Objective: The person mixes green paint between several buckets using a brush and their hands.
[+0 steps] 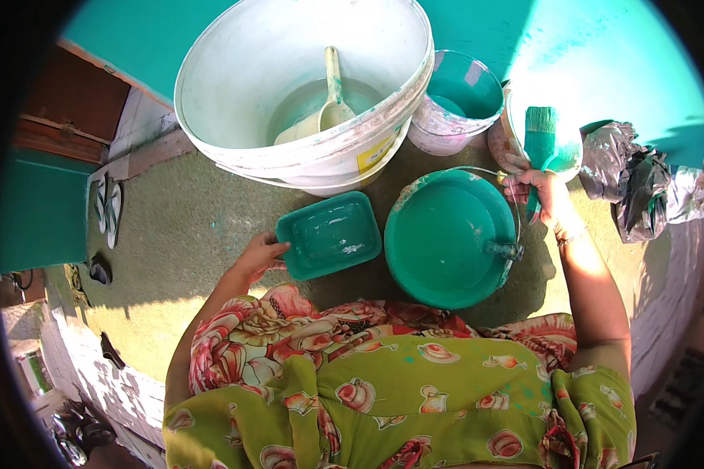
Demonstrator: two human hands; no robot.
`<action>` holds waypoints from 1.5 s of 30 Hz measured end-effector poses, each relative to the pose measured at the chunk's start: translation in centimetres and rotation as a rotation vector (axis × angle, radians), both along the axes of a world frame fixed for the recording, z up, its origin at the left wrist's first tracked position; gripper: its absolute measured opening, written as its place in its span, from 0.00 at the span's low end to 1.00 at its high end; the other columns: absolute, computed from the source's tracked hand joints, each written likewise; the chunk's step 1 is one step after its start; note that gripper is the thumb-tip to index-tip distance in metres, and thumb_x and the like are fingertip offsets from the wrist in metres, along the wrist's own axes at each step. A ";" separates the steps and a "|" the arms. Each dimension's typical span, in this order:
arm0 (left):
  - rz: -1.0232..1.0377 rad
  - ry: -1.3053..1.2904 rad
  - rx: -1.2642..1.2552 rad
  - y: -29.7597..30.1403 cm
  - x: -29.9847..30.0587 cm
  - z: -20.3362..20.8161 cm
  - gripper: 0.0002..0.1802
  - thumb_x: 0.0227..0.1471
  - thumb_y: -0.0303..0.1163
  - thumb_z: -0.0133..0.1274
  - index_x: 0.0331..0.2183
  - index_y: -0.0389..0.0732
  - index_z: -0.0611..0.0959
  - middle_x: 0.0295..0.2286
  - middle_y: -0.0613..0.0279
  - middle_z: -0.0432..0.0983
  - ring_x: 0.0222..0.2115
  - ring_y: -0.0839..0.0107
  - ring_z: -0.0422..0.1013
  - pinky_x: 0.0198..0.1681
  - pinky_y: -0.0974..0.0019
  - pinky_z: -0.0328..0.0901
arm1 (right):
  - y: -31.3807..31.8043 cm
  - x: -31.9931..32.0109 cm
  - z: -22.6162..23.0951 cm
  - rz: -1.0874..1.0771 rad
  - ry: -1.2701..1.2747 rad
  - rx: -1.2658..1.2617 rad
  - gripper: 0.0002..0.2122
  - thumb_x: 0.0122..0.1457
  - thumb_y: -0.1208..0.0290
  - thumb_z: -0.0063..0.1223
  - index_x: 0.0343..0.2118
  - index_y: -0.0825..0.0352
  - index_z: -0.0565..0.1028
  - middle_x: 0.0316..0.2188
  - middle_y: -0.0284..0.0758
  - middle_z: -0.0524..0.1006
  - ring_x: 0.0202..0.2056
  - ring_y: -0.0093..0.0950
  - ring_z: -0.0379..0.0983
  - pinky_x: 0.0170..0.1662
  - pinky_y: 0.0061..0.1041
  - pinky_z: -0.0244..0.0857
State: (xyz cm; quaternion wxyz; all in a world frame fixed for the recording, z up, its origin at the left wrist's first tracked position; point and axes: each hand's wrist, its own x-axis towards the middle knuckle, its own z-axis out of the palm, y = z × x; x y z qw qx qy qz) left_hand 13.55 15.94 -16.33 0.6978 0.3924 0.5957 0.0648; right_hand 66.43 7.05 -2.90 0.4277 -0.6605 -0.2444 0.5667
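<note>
My left hand [260,258] pinches the near left edge of a shallow rectangular green plastic tub [330,236], which has wet paint streaks inside. In my right hand [546,194] is a paintbrush [540,134], its green-coated bristles pointing up and away from me and its handle running down past my fingers. Between the two hands stands a round bucket of green paint [442,238], with its wire handle near my right fingers. A dark grip on that wire rests by the bucket's right rim.
Behind the tub stands a large white bucket [211,117] with a pale scoop [333,105] in cloudy liquid. Farther back are a smaller paint bucket [450,129] and another pail [505,137]. Plastic bags [641,184] lie at right, sandals [114,215] at left. A turquoise wall [477,23] rises behind.
</note>
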 end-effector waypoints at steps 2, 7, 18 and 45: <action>0.029 -0.021 -0.014 0.1 0.0 -0.2 0.18 0.51 0.31 0.56 0.42 0.32 0.73 0.36 0.55 0.73 0.31 0.65 0.73 0.35 0.62 0.71 | 0.2 0.1 -0.2 -0.039 0.077 0.029 0.23 0.54 0.76 0.44 0.54 0.74 0.65 0.27 0.36 0.75 0.24 0.25 0.72 0.33 0.23 0.71; 0.025 -0.084 -0.079 0.3 -0.5 -1.0 0.15 0.48 0.28 0.55 0.39 0.34 0.75 0.35 0.57 0.73 0.32 0.67 0.72 0.36 0.61 0.70 | 0.6 -1.3 2.4 0.000 0.030 -0.022 0.18 0.53 0.74 0.48 0.47 0.75 0.72 0.21 0.34 0.73 0.18 0.24 0.68 0.24 0.21 0.66; 0.103 -0.274 -0.161 1.6 -3.5 -1.4 0.30 0.36 0.21 0.51 0.47 0.35 0.70 0.37 0.60 0.72 0.37 0.67 0.71 0.42 0.58 0.68 | 0.4 -4.2 6.5 0.232 -0.043 -0.269 0.11 0.56 0.66 0.50 0.30 0.71 0.76 0.15 0.27 0.65 0.18 0.18 0.61 0.21 0.20 0.57; 0.362 -0.404 -0.154 -0.2 -12.2 2.5 0.45 0.27 0.25 0.64 0.53 0.33 0.67 0.45 0.58 0.72 0.48 0.63 0.68 0.53 0.62 0.64 | 0.9 -4.1 3.9 -0.190 0.112 -0.289 0.05 0.52 0.74 0.52 0.24 0.71 0.73 0.17 0.28 0.67 0.17 0.17 0.58 0.21 0.16 0.51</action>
